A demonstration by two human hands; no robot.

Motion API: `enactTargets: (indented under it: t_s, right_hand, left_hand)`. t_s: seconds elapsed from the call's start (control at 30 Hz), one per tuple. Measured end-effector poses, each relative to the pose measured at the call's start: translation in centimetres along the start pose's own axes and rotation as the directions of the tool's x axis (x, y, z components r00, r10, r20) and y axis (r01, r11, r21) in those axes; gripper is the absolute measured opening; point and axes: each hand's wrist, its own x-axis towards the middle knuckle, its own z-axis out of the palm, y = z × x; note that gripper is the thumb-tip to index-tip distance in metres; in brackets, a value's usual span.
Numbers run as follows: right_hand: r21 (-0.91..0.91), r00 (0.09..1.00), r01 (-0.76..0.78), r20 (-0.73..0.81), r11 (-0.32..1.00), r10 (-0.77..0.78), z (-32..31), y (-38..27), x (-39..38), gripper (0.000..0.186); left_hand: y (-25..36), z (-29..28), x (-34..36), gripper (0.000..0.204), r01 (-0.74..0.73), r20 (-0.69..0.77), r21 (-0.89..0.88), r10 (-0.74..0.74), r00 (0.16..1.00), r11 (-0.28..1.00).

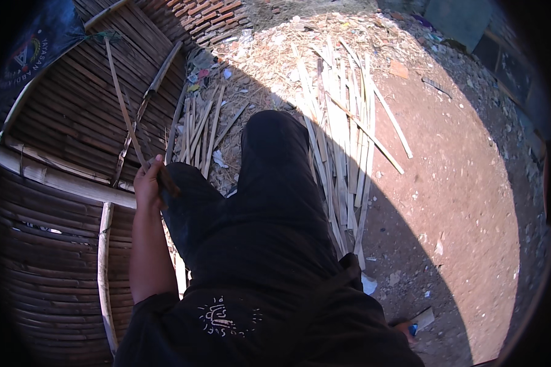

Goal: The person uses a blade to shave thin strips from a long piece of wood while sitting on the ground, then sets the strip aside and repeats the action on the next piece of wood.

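Observation:
My left hand (146, 186) is closed round a long thin bamboo strip (122, 101) near its lower end. The strip slants up and away to the left, in front of a bamboo wall. Low on the right, my right hand (403, 331) shows only in part at the edge of my dark shirt. It grips what looks like a knife (425, 318), with a broad pale blade and a bit of blue beside the fingers. A large pile of pale split bamboo strips (352, 131) lies on the ground to the right of my bent knees.
A smaller heap of strips (203, 131) lies beyond my left leg. Close on the left stands the bamboo slat wall (49, 287) with a thick pole (67, 182) across it. Stacked bricks (208, 18) and scattered litter lie at the back, and bare dirt ground (465, 202) at right.

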Motion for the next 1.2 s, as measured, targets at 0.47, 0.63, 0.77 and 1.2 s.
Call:
enactTargets:
  t_s: [0.47, 0.63, 0.77, 1.2]
  right_hand:
    - [0.872, 0.061, 0.111, -0.485, -0.477, -0.872, -44.1, -33.7, -13.3, 0.068]
    - [0.847, -0.44, 0.099, -0.434, -0.522, -0.786, -57.9, -32.4, -26.6, 0.086]
    - [0.744, -0.655, -0.017, -0.513, -0.668, -0.555, -66.6, -31.0, -31.1, 0.095]
    - [0.779, -0.81, -0.573, -0.586, -0.255, 0.029, -75.2, -31.6, -48.8, 0.096]
  left_hand:
    - [1.1, 0.3, -1.0, 0.026, -0.072, 0.043, 0.046, 0.071, 0.997, 0.996]
    - [1.6, 0.5, -0.1, 0.043, -0.025, 0.066, 0.012, 0.024, 0.998, 1.0]
    - [1.0, -0.2, 0.9, 0.045, -0.059, 0.012, 0.057, 0.059, 0.998, 0.997]
    - [1.1, 1.7, 6.2, 0.041, -0.027, 0.103, -0.212, 0.049, 0.993, 0.977]
